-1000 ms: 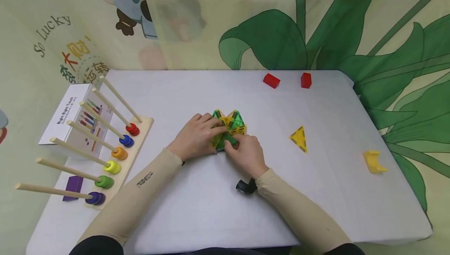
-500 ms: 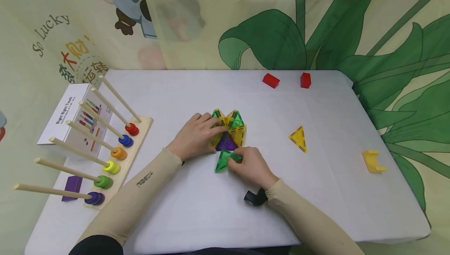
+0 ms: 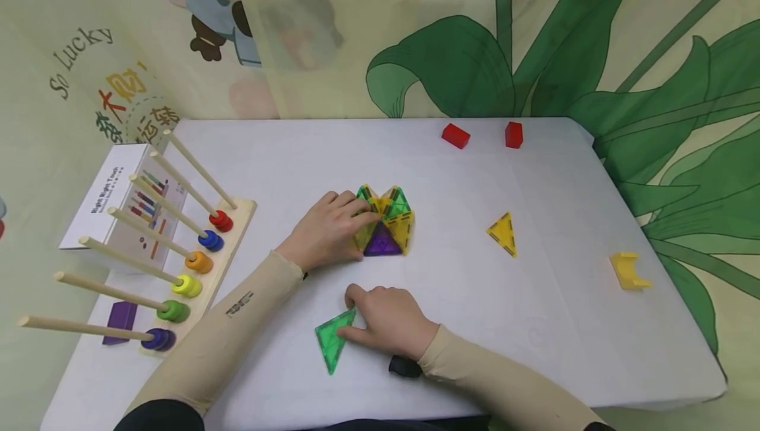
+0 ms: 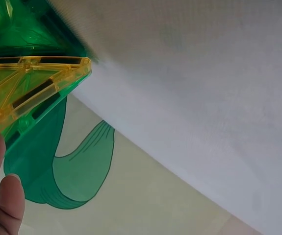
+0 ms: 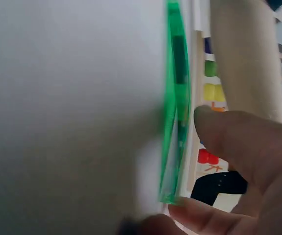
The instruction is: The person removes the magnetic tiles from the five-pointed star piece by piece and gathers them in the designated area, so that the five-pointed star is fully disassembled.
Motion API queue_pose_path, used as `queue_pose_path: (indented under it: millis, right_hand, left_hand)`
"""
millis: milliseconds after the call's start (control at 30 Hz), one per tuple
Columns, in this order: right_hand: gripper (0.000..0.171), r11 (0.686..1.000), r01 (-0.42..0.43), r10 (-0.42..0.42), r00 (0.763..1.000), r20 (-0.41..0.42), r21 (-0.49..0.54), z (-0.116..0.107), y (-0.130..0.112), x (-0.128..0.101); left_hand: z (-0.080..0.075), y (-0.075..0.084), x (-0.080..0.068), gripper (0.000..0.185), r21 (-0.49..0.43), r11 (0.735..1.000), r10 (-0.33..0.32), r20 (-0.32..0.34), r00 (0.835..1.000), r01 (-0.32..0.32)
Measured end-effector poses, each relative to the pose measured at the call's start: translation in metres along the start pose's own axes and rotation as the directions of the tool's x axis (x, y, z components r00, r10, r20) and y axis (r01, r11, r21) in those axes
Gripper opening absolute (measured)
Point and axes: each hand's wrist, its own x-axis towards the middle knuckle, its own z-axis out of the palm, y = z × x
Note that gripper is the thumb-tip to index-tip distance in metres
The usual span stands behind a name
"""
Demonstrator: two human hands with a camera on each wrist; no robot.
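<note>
A low cluster of translucent magnetic tiles (image 3: 400, 225), with yellow and green triangles and a purple triangle (image 3: 382, 241) at the near side, sits mid-table. My left hand (image 3: 325, 233) holds its left side, hiding part of it. In the left wrist view, fingertips (image 4: 9, 198) lie close below a yellow tile edge (image 4: 42, 88). Nearer the front, my right hand (image 3: 388, 322) pinches a green triangular magnetic tile (image 3: 331, 342) by its right edge, apart from the cluster. The right wrist view catches that green tile (image 5: 172, 103) almost edge-on beside the thumb (image 5: 224, 129).
A wooden peg rack (image 3: 237, 233) with coloured rings stands at left, before a white box (image 3: 97, 203) and a purple block (image 3: 121, 319). A yellow triangle (image 3: 505, 234) lies right of the cluster. Beyond are a yellow notched block (image 3: 627, 271) and red blocks (image 3: 456, 136) (image 3: 514, 134).
My right hand has drawn the green triangular tile off the cluster's near side, toward the front and left, uncovering the purple triangle. My left hand has stayed on the cluster.
</note>
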Motion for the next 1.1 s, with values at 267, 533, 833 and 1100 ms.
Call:
queue_pose_path:
  millis: [267, 533, 833, 1100]
  right_hand:
    - [0.051, 0.986, -0.138, 0.152, 0.977, -0.150, 0.097, -0.012, 0.021, 0.011]
    - [0.069, 0.969, -0.246, 0.239, 0.915, -0.325, 0.019, -0.027, 0.050, 0.033]
    - [0.067, 0.954, -0.296, 0.263, 0.908, -0.328, -0.055, -0.026, 0.049, 0.043]
    - [0.064, 0.951, -0.308, 0.282, 0.907, -0.312, -0.037, -0.027, 0.050, 0.045]
  left_hand:
    - [-0.002, 0.000, -0.001, 0.069, -0.025, 1.000, -0.007, 0.016, 1.000, 0.007]
    - [-0.001, -0.001, -0.003, 0.071, -0.056, 0.998, -0.026, -0.004, 1.000, 0.026]
    - [0.001, -0.002, -0.005, 0.071, -0.062, 0.998, -0.031, -0.016, 0.999, 0.030]
    - [0.003, -0.002, -0.004, 0.071, -0.071, 0.997, -0.031, -0.027, 0.999, 0.029]
